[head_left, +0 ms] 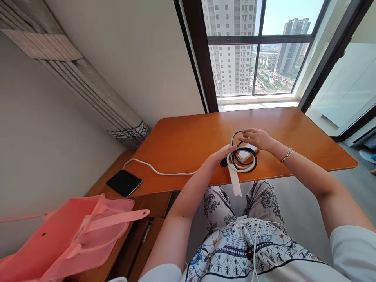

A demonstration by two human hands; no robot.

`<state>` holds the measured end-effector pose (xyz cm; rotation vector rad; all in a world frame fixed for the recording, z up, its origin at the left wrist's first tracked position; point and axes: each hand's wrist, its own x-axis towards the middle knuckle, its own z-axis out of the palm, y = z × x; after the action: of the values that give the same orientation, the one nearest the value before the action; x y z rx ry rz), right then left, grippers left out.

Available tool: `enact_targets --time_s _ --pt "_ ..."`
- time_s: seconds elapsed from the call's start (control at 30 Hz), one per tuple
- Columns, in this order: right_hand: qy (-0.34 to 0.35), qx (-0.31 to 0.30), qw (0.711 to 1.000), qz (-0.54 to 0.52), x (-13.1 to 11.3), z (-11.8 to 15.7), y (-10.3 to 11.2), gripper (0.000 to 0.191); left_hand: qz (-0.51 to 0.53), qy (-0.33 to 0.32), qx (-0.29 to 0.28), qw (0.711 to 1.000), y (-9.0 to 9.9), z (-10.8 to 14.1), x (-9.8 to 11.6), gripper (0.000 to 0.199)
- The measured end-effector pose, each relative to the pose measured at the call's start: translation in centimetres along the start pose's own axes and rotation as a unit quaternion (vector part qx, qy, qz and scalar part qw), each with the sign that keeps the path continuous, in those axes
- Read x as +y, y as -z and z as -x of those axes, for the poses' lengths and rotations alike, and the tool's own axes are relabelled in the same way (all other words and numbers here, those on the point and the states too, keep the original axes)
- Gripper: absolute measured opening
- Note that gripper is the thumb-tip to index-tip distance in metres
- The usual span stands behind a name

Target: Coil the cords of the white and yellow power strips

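My left hand (225,152) is closed round one side of a coil of cable, a white cable (230,157) and a black cable (254,156) looped together. A black end piece, perhaps a plug (223,162), sticks out under that hand. From the coil's lower side hangs a flat white strip (235,182), past the table's front edge. My right hand (257,138) is at the top of the loops, its fingers bent over the black cable; the fingertips are partly hidden. Behind the coil lies a small white block with a tan edge (248,150), partly covered.
The orange-brown table (182,141) reaches to the window (258,66). At its left corner rests a black tablet-like slab (124,183); a white cord (158,171) runs from near it toward my left arm. An open pink bag (73,235) sits at lower left, near the curtain (88,90).
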<state>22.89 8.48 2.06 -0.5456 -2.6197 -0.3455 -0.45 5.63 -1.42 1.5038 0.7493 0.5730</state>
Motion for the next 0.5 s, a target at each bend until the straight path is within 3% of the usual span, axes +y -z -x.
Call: enact_targets --time_s 0.13,0.23,0.37,0.43,0.5 --pt "-0.114 0.025 0.991 -0.064 -1.3 0.5 -0.4 0.036 -0.061 -0.019 0.024 0.998 -0.3 0.1 1.0 0.05" --pt "-0.258 0.052 0.949 -0.171 -2.8 1.0 -1.2 0.035 -0.104 -0.032 0.06 0.992 -0.6 0.1 1.6 0.038" --pt "-0.386 0.067 0.831 -0.395 -3.8 1.5 -1.6 0.037 -0.127 -0.039 0.096 0.987 -1.0 0.2 1.6 0.028" --pt "-0.408 0.063 0.759 -0.504 -3.8 1.7 -1.1 0.045 -0.132 -0.043 0.117 0.983 -1.1 0.3 1.5 0.024" --pt "-0.411 0.06 0.71 -0.568 -4.1 1.8 -0.2 0.051 -0.116 -0.046 0.144 0.982 -1.0 0.1 1.3 0.021"
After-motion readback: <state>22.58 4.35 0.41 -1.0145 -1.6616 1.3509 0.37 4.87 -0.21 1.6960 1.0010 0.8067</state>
